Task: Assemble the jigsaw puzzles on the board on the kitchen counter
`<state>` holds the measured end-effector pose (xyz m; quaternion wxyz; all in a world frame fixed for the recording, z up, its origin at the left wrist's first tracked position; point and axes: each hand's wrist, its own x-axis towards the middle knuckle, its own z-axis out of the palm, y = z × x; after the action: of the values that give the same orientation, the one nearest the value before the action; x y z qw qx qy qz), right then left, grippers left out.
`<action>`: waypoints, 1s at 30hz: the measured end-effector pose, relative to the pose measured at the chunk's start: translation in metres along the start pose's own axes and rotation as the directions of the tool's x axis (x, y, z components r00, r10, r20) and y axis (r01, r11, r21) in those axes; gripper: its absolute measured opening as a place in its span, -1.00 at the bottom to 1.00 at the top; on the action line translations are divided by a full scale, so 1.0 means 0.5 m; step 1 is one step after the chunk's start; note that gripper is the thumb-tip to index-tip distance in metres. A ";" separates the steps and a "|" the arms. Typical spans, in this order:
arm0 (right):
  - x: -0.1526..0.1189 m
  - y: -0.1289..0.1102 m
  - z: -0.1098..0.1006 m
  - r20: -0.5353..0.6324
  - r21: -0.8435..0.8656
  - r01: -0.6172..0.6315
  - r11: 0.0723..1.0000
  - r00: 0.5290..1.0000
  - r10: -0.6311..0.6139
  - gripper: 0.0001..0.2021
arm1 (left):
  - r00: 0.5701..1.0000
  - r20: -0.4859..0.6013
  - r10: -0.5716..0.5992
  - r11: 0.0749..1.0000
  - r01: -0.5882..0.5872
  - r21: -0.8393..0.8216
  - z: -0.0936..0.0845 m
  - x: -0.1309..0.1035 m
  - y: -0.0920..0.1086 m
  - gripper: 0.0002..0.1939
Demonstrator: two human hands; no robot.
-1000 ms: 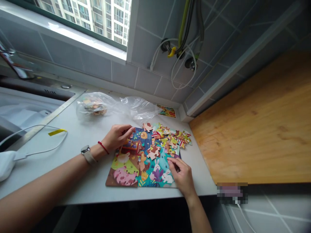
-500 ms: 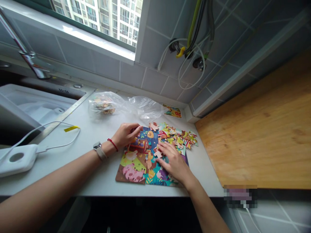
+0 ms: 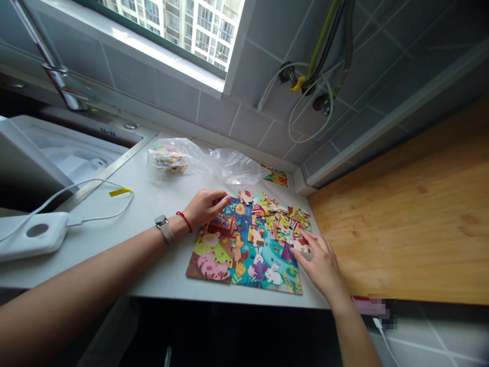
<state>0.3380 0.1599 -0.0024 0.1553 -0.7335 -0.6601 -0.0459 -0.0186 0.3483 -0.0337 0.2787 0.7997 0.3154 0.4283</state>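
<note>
My right hand [image 3: 321, 260] has its thumb and fingers apart around a pinkish-white jigsaw piece with brown patches [image 3: 300, 243]; I can't tell if they grip it. My left hand [image 3: 208, 206] is half curled at the upper left edge of the flat, joined jigsaw section with bright animal pictures [image 3: 244, 270], and I can't see whether it pinches anything.

That joined section lies near the front edge of the pale, smooth worktop [image 3: 153, 275]. If my right wrist drags or pushes sideways, I think the seams could open or a corner could creep over the edge. The jumbled heap of small knobbed jigsaw pieces [image 3: 282, 219] overlaps its upper right part, so a careless finger could scatter some, or a piece caught beneath another could leave the surface uneven.

The pieces look like stiff printed card, with rounded tabs and sockets and pale cut edges. Behind them, the thin, crinkled clear plastic bag [image 3: 233, 165] catches the light; its left end holds more pieces. To my right, the large wooden panel [image 3: 401, 219] shows warm grain and darker knots.
</note>
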 end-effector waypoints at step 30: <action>0.052 -0.241 0.026 0.377 0.235 -0.090 0.968 0.926 -0.005 -0.80 | 0.999 -0.004 0.051 0.999 -0.051 0.000 0.002 0.000 0.006 -0.53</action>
<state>0.2213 0.1980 0.0127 0.1176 -0.7177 -0.6620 0.1811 -0.0170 0.3460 -0.0321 0.2671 0.8066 0.2955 0.4368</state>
